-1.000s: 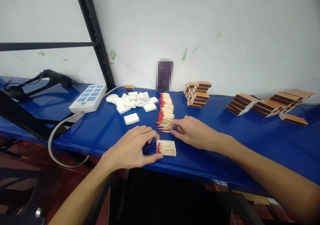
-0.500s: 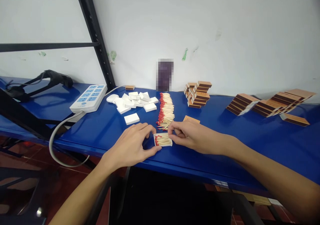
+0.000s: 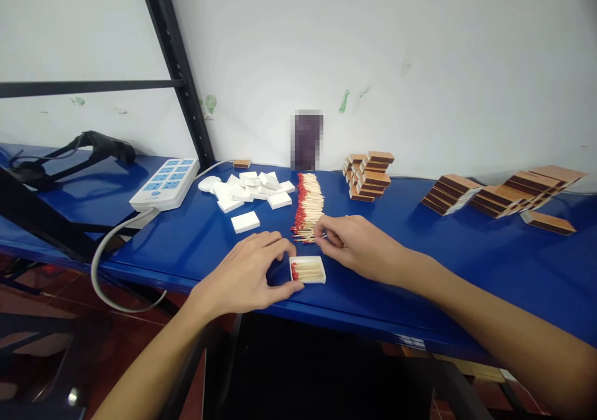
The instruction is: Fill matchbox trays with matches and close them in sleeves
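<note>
A small white matchbox tray (image 3: 308, 280) lies near the table's front edge, with red-headed matches (image 3: 308, 271) in its lower part. My left hand (image 3: 249, 267) holds the tray's left end between thumb and forefinger. Behind the tray, a long pile of loose matches (image 3: 310, 199) stretches toward the wall, heads to the left. My right hand (image 3: 357, 246) is at the near end of that pile, thumb and forefinger pinched on matches there. The fingertips partly hide what they grip.
White trays (image 3: 254, 186) are heaped left of the pile, one white tray (image 3: 245, 222) lying nearer. Matchbox stacks (image 3: 370, 177) and more matchboxes (image 3: 450, 194) stand to the right. A power strip (image 3: 165, 183) with its cable lies left, beside a black shelf post (image 3: 175, 59).
My right hand has moved from the tray to the near end of the match pile. The tray has shifted slightly toward me and right with my left hand. The orange sleeve is now hidden.
</note>
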Available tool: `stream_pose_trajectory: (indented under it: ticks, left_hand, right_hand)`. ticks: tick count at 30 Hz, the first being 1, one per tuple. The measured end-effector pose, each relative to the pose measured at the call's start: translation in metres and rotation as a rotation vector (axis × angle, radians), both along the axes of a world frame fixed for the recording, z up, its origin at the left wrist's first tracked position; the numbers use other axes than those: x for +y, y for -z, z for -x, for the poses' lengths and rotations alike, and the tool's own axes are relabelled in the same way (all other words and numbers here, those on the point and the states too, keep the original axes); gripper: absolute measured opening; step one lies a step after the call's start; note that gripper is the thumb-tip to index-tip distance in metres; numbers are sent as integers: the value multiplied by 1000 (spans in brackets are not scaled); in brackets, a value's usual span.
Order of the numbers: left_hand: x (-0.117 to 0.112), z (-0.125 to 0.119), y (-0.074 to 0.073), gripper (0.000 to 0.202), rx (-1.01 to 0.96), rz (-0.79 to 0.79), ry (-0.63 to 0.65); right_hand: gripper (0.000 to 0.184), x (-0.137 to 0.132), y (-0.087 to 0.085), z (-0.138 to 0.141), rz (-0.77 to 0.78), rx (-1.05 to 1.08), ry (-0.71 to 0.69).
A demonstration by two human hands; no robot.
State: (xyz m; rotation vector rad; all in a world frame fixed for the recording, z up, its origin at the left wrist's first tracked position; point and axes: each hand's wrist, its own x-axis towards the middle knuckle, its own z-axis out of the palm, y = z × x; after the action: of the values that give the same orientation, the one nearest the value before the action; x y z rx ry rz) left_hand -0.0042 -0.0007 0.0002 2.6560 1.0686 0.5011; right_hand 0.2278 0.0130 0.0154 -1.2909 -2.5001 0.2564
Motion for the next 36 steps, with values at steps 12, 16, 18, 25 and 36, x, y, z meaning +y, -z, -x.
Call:
stream_pose_trajectory:
  ticks: [12, 16, 18, 25, 36]
  left_hand:
    - [0, 1, -1, 32, 9, 13, 64]
    - [-1, 1, -1, 32, 4, 14, 61]
    - [-1, 1, 0, 32, 6, 17, 58]
    - [0, 1, 0, 32, 9, 20, 58]
    - [0, 1, -1, 32, 18, 30, 54]
  right_hand:
    - [16, 8, 6, -6, 36, -152, 7]
    - [18, 5, 0, -5, 131, -115, -35]
    - [18, 3, -2, -5, 212, -78, -48]
    - [18, 4, -2, -9, 175, -60, -24]
    - [18, 1, -5, -4, 264, -51, -18]
